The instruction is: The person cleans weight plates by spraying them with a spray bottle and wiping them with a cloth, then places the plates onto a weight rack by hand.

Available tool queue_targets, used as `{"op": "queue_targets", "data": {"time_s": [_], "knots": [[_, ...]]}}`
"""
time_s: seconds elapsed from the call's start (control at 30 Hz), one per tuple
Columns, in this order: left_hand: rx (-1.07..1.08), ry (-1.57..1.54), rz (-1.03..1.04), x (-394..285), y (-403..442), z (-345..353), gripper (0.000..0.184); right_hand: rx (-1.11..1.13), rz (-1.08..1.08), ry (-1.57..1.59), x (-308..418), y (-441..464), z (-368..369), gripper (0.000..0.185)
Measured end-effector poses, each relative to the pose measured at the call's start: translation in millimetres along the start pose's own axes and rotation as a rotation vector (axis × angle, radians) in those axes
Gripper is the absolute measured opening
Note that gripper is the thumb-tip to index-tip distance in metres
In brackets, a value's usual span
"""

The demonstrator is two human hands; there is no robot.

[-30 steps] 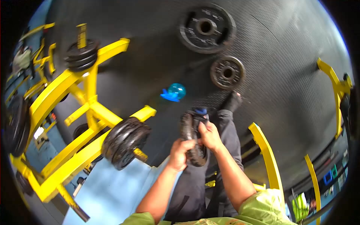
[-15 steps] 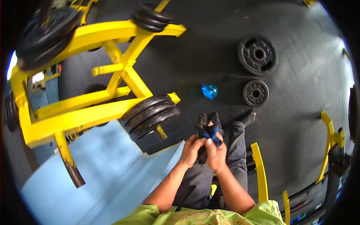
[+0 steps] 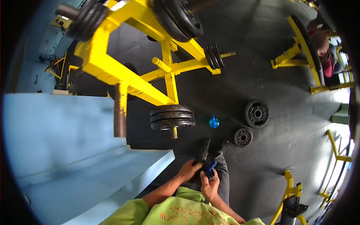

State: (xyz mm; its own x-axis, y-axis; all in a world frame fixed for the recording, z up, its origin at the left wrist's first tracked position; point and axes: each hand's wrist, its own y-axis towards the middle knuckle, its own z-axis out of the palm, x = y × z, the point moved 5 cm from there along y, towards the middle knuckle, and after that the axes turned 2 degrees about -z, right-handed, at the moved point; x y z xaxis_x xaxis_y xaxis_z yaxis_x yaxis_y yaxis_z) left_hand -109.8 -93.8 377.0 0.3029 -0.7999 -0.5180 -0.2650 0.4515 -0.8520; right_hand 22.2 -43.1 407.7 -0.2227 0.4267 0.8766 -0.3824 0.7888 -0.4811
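Observation:
Low in front of my lap, my right hand (image 3: pixel 210 184) pinches a small black-and-blue fabric item (image 3: pixel 209 169), perhaps a glove; its exact kind is unclear. My left hand (image 3: pixel 188 170) is closed at the left side of the same dark bundle, and its fingertips are partly lost against the black. Just beyond the hands, a dark shoe or foot (image 3: pixel 203 149) points forward. My grey trouser leg (image 3: pixel 223 174) lies to the right of the hands.
A yellow weight machine (image 3: pixel 123 80) with loaded black plates (image 3: pixel 172 117) stands at left, beside a light-blue ledge (image 3: pixel 93 172). On the black floor lie a blue bottle (image 3: pixel 214 122), a large plate (image 3: pixel 257 113) and a smaller plate (image 3: pixel 243 137). Someone (image 3: pixel 324 48) is by a yellow bench (image 3: pixel 300 48).
The view has swung, so the machine now sits further right and more of the ledge shows. The bench and person have come into view. Both hands stay at the black-and-blue item.

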Motion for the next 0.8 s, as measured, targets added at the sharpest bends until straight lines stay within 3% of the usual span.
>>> {"op": "queue_targets", "data": {"time_s": [0.03,0.1,0.13,0.17,0.23,0.3,0.33,0.37,0.4,0.43,0.5,0.53,0.6,0.63,0.7,0.73,0.8], "knots": [[-0.002,-0.018,0.021,-5,-13,-1,0.041,0.050,-0.281,-0.148,36,9,-2,0.032],[-0.088,-0.123,0.012,-12,-33,-6,0.038,0.155,-0.230,0.204,46,23,8,0.033],[-0.054,-0.290,0.013,-17,-41,-5,0.036,0.272,-0.102,0.353,52,25,13,0.033],[-0.013,-0.388,0.021,-23,-47,-7,0.036,0.320,-0.175,0.295,49,31,17,0.026],[0.006,-0.577,-0.021,-55,-76,-7,0.037,0.361,-0.269,-0.253,12,40,15,0.023],[-0.059,-0.547,0.071,-69,-89,-14,0.036,0.223,-0.258,-0.269,15,26,9,0.031],[-0.109,-0.505,0.131,-76,-94,-19,0.035,0.293,-0.118,-0.305,21,15,7,0.037],[-0.113,-0.514,0.155,-78,-97,-22,0.035,0.359,-0.363,-0.638,-4,6,4,0.036],[-0.160,-0.403,0.150,-76,-96,-27,0.041,0.383,-0.136,-0.537,-10,-5,0,0.026],[-0.208,-0.295,0.149,-78,-93,-33,0.046,0.465,-0.095,-0.509,47,-21,6,0.023],[-0.171,-0.323,0.212,-88,-100,-38,0.052,0.427,-0.172,-0.102,94,-39,19,0.030],[-0.136,-0.354,0.169,-98,-113,-40,0.049,0.430,-0.178,-0.106,106,-35,20,0.030],[-0.121,-0.355,0.137,-87,-106,-46,0.043,0.400,-0.607,-0.235,147,-26,22,0.043],[-0.117,-0.349,0.141,-82,-102,-45,0.043,0.307,-0.954,-0.191,160,-15,24,0.053],[-0.247,-0.317,0.370,-83,-105,-48,0.046,0.576,-0.556,0.057,146,21,36,0.049],[-0.071,-0.594,0.188,-86,-115,-43,0.041,0.569,-0.417,-0.001,120,38,43,0.044],[-0.042,-0.591,0.118,-88,-123,-42,0.040,0.572,-0.066,-0.071,88,53,46,0.029]]}}
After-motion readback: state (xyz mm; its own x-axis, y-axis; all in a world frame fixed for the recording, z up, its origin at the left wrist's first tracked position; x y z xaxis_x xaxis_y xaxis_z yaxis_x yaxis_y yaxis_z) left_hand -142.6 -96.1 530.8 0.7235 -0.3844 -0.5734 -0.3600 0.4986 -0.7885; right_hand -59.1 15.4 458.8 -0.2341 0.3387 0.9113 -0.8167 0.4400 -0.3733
